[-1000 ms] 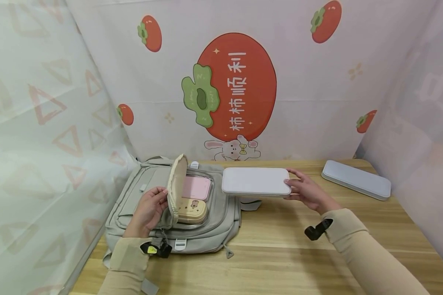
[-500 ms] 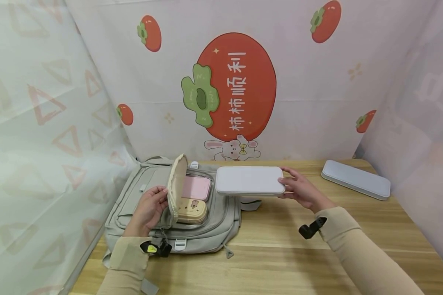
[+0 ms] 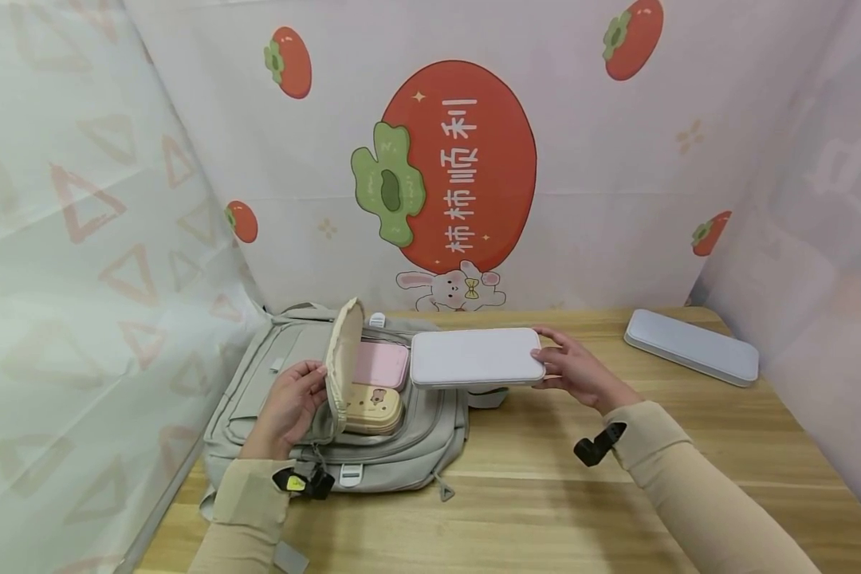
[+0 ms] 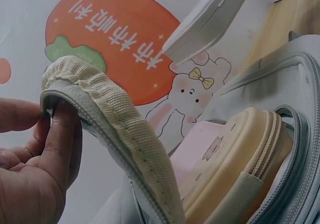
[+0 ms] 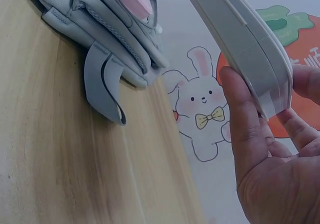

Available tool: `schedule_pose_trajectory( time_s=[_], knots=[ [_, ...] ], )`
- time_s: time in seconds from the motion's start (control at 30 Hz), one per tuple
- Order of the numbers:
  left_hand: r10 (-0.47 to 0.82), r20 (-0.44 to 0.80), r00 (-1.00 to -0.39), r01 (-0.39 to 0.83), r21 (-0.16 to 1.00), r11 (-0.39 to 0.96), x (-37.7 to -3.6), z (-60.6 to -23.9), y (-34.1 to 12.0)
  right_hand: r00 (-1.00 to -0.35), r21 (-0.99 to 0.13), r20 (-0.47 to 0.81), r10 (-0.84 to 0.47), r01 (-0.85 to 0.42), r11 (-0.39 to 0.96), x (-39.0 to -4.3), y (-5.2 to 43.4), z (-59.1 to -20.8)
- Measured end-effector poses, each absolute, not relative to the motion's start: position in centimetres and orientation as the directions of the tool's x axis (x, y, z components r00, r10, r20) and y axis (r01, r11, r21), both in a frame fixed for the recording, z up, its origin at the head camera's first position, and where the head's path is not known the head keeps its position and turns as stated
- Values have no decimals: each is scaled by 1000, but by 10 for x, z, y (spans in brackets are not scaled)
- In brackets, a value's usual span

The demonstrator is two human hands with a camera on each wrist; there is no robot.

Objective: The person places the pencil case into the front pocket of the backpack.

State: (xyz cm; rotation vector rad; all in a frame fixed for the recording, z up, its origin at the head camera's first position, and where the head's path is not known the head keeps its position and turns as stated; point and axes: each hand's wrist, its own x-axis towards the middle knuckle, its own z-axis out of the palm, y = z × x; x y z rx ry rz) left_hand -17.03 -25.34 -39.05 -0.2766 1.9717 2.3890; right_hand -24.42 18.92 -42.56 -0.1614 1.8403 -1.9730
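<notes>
A grey backpack [image 3: 423, 470] lies on the table with its front pocket unzipped. My left hand [image 3: 292, 402] pinches the edge of the pocket flap [image 3: 343, 359] and holds it raised; in the left wrist view the thumb and fingers grip its zipped rim [image 4: 107, 102]. Inside the pocket sit a pink case [image 3: 382, 365] and a yellow zipped pouch [image 3: 375, 408] with a small bear print. My right hand [image 3: 577, 368] grips the right end of a flat white case [image 3: 473, 356], held level above the backpack's right side. The right wrist view shows the white case [image 5: 245, 44] between thumb and fingers.
On the back right of the wooden table [image 3: 545, 502] lies a pale blue-grey oblong case [image 3: 692, 347]. A strap [image 5: 102, 84] from the backpack trails onto the table. Printed cloth walls [image 3: 581, 239] stand at the back and both sides.
My right hand has carried the white case leftward, nearer the open pocket, and slightly lower at the end. The left hand keeps the flap up in the same place.
</notes>
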Motion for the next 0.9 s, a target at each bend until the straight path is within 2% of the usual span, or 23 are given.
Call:
schedule_pose_trajectory(
  time_s=[0.9],
  knots=[
    [-87,-164,-983,-144,968,-207,-171,-391,-253,-898,-976,-195,-395,217,-10,-240,158,-435]
  ],
)
